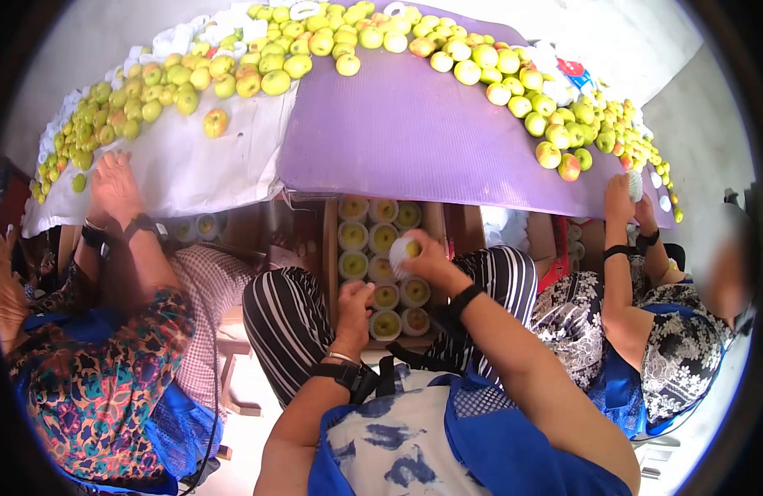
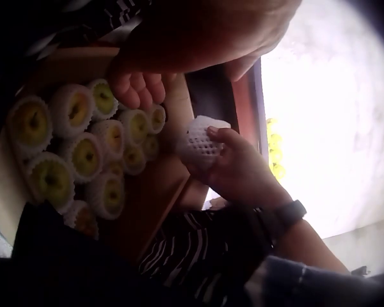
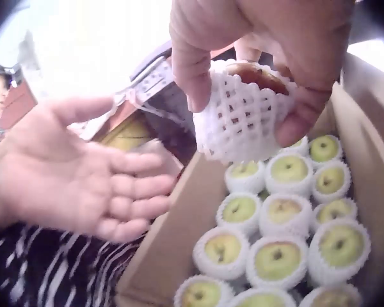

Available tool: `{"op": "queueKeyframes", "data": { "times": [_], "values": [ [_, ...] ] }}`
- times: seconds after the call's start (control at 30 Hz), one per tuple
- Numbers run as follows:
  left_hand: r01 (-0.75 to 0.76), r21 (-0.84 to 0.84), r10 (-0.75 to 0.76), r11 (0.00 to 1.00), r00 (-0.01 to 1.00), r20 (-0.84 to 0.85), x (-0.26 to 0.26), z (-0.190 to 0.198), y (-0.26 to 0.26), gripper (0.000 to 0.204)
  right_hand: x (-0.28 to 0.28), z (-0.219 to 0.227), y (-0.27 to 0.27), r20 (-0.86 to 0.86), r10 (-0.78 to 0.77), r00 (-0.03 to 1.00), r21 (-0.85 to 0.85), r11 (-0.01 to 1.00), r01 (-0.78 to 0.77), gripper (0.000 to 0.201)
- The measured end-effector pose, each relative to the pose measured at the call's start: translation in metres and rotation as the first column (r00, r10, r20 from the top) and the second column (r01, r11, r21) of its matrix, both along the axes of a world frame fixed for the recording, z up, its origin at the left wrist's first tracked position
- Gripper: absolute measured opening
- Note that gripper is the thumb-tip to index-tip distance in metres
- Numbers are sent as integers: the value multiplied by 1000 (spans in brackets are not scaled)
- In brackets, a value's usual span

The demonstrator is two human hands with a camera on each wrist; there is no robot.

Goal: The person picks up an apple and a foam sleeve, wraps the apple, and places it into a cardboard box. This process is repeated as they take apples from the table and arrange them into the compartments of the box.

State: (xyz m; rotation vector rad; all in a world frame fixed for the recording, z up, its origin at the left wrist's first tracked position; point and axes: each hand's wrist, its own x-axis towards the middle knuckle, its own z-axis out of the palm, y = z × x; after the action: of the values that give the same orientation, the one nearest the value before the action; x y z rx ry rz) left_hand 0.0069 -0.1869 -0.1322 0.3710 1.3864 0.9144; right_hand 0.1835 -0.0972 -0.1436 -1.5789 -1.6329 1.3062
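An apple in a white foam net [image 3: 240, 118] is in my right hand [image 1: 429, 263], gripped between thumb and fingers above the box. In the right wrist view the apple's reddish top shows at the net's opening. My left hand [image 3: 83, 173] holds nothing; its palm is turned up with the fingers extended, beside the box's edge. Below both hands the cardboard box [image 3: 163, 256] contains rows of netted apples [image 3: 280, 256], their tops facing up.
A purple-covered table [image 1: 381, 124] stands ahead, with heaps of loose apples [image 1: 274, 62] along its far side. One person [image 1: 109, 364] sits at my left, another person [image 1: 687, 339] at my right. White foam nets [image 1: 183, 37] lie behind the apples.
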Motion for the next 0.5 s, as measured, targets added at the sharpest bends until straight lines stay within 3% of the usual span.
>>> {"op": "queueKeyframes", "data": {
  "times": [0.07, 0.2, 0.27, 0.3, 0.37, 0.5],
  "values": [
    [-64, -10, 64, 998, 989, 130, -1, 3, 1, 33, 3, 13, 21, 315, -79, 946, -52, 994, 101, 60],
    [-95, -5, 95, 995, 988, 126, 2, 1, 6, 28, 5, -23, 38, 376, 32, 926, -86, 996, 0, 63],
    [-89, 27, 86, 996, 992, 97, 2, 5, 8, 34, -2, -47, 36, 578, 56, 814, -103, 995, 4, 63],
    [-98, 19, 95, 995, 990, 99, 2, 6, 9, 34, 2, -72, 33, 581, 68, 811, -110, 994, -4, 63],
    [-94, 46, 90, 994, 992, 92, 1, 7, 11, 32, 14, -120, 23, 571, -98, 815, 195, 981, -19, 65],
    [-72, 72, 67, 995, 995, 72, 1, 6, 11, 22, 1, -116, 10, 684, -115, 721, 197, 980, -31, 64]
  ]
}}
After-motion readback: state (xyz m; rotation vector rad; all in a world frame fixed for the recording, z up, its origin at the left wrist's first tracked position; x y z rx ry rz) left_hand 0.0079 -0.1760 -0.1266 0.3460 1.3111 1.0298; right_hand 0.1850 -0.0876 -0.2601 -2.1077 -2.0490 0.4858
